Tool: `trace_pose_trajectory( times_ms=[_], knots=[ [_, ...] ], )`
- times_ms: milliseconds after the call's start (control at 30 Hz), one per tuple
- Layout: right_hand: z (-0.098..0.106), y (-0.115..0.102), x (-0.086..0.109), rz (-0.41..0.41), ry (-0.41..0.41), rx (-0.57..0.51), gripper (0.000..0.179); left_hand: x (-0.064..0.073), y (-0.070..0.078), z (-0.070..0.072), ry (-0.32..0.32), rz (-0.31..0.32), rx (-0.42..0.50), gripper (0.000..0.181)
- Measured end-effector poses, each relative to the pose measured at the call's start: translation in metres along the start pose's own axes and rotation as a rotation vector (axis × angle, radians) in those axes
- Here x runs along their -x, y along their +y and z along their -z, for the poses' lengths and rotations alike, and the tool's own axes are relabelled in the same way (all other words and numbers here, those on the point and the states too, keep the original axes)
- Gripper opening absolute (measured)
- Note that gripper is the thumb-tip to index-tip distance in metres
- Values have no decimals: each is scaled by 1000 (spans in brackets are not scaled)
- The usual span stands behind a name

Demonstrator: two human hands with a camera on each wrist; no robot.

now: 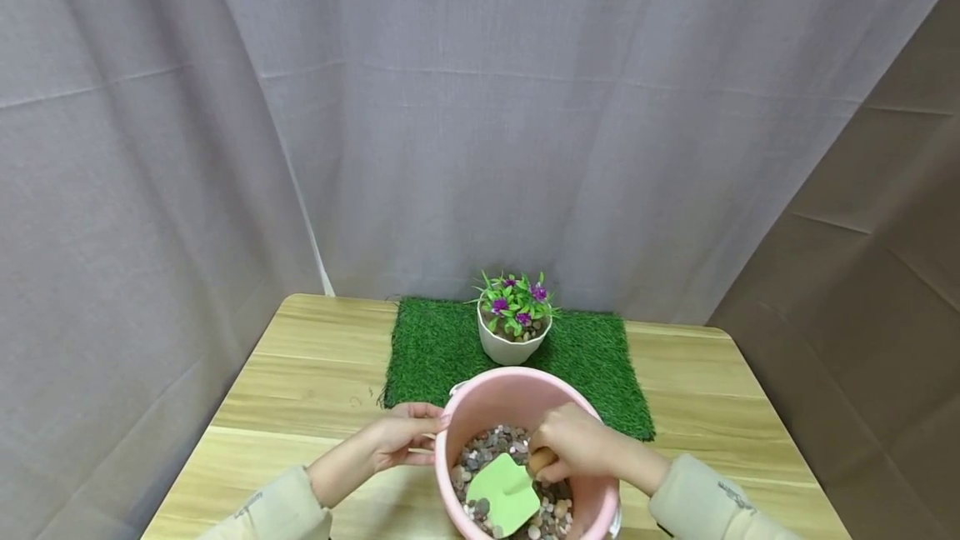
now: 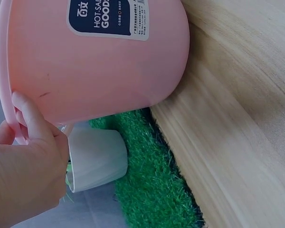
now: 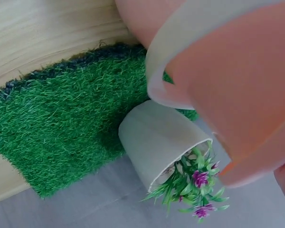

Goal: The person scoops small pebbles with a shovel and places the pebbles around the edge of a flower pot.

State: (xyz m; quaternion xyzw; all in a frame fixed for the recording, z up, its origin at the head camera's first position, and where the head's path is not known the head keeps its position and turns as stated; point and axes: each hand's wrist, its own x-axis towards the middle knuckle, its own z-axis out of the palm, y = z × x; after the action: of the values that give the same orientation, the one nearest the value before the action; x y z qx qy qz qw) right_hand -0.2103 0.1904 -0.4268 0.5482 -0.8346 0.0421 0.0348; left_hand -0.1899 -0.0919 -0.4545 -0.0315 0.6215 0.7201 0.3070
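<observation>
A pink bucket (image 1: 517, 397) stands at the front of the table, with pebbles (image 1: 495, 442) in its bottom. My left hand (image 1: 405, 437) pinches the bucket's left rim between thumb and fingers; the left wrist view shows this hand (image 2: 31, 161) at the rim too. Inside the bucket, my right hand (image 1: 573, 442) grips the wooden handle (image 1: 541, 462) of a light green shovel (image 1: 504, 497). A few pebbles lie on the shovel's blade, which rests low over the others. In the right wrist view the bucket's wall hides most of that hand.
Behind the bucket, a white flowerpot (image 1: 512, 348) with purple flowers stands on a green artificial grass mat (image 1: 435, 348). The bucket's white carrying handle (image 3: 175, 45) hangs along its outside. Beneath is a wooden table (image 1: 322, 357), with grey curtains (image 1: 480, 148) around it.
</observation>
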Motion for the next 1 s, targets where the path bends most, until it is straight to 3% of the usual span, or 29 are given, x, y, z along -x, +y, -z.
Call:
trace_pose_trajectory(
  times_ms=[267, 500, 733, 1000],
  knots=[
    [11, 9, 3, -99, -33, -162, 12, 2, 1, 0, 8, -12, -18, 23],
    [13, 13, 6, -127, -61, -216, 16, 2, 1, 0, 1, -7, -12, 20],
    [16, 16, 9, -160, -24, -261, 20, 1, 1, 0, 1, -5, -8, 20],
    [21, 21, 13, -143, 21, -292, 20, 1, 0, 0, 14, -2, -16, 24]
  ],
)
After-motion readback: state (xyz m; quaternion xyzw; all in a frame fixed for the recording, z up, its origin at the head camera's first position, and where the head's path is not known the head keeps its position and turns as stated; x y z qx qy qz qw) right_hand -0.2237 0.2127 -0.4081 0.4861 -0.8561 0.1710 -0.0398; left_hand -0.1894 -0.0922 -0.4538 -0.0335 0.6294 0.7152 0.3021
